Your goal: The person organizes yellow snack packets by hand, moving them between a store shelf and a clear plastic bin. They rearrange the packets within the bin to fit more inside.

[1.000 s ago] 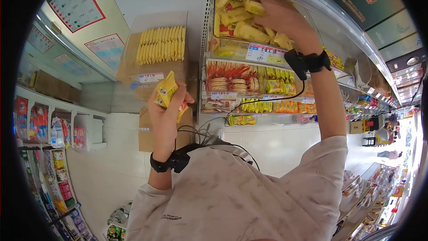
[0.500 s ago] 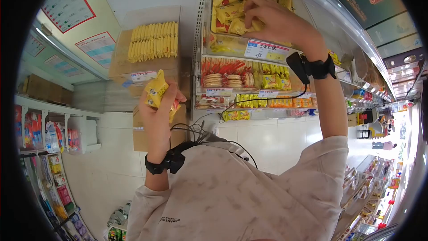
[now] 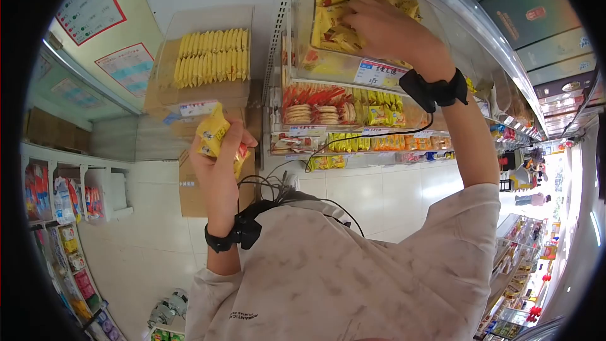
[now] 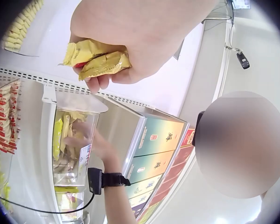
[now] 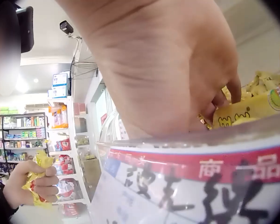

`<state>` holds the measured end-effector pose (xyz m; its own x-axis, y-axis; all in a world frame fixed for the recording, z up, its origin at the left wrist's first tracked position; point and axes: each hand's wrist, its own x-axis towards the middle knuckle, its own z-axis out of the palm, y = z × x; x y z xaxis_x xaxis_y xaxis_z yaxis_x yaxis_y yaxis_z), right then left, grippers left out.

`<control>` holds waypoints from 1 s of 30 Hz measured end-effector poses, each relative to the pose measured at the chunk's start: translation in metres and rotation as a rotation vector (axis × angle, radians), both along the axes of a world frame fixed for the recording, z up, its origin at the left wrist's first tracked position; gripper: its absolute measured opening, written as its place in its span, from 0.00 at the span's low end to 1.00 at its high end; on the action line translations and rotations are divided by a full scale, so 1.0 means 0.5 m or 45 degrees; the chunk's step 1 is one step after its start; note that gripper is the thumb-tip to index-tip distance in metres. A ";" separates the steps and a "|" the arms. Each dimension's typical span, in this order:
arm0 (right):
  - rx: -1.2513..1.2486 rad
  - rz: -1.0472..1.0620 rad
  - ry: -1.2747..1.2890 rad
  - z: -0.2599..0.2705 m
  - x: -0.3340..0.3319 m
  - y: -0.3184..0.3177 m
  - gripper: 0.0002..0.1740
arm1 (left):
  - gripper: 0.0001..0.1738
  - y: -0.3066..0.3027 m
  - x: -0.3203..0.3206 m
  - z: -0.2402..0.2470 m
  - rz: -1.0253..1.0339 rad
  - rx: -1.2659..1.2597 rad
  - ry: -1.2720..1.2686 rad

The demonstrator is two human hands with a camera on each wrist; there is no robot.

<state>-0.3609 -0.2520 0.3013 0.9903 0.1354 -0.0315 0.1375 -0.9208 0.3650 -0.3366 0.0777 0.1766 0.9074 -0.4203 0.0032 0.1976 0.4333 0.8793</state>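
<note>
My left hand (image 3: 218,167) grips yellow snack packets (image 3: 213,134) at chest height. Two packet ends (image 4: 105,64) poke out of the fist in the left wrist view, with a bit of red between them. My right hand (image 3: 391,31) reaches over the front wall of a clear plastic bin (image 3: 344,66) full of loose yellow packets (image 3: 328,22). Its fingers bend down among them, beside a yellow packet (image 5: 245,113) with dark lettering in the right wrist view. The fingertips are partly hidden there, and I cannot tell whether they pinch a packet.
A price label (image 3: 375,74) is on the bin's front. Shelves below hold red-and-white packets (image 3: 319,104) and yellow-green ones. To the left, a box of neatly lined-up yellow packets (image 3: 211,57) stands above a cardboard box (image 3: 189,186). A black cable (image 3: 360,136) runs from my right wrist.
My right hand came up from the bin's packets with spread fingers, then lowered its fingers among them again. The left hand keeps its packets while the whole view shifts slightly.
</note>
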 end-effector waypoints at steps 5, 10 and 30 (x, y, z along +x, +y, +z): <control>0.084 0.120 -0.235 -0.009 0.009 -0.025 0.21 | 0.08 -0.012 0.001 0.003 -0.006 -0.036 0.019; 0.185 -0.378 -0.121 0.039 0.013 -0.025 0.27 | 0.07 -0.013 0.001 0.009 -0.015 -0.023 -0.005; 0.254 0.119 -0.049 -0.011 0.015 -0.001 0.06 | 0.07 -0.017 0.010 0.016 0.027 0.010 0.003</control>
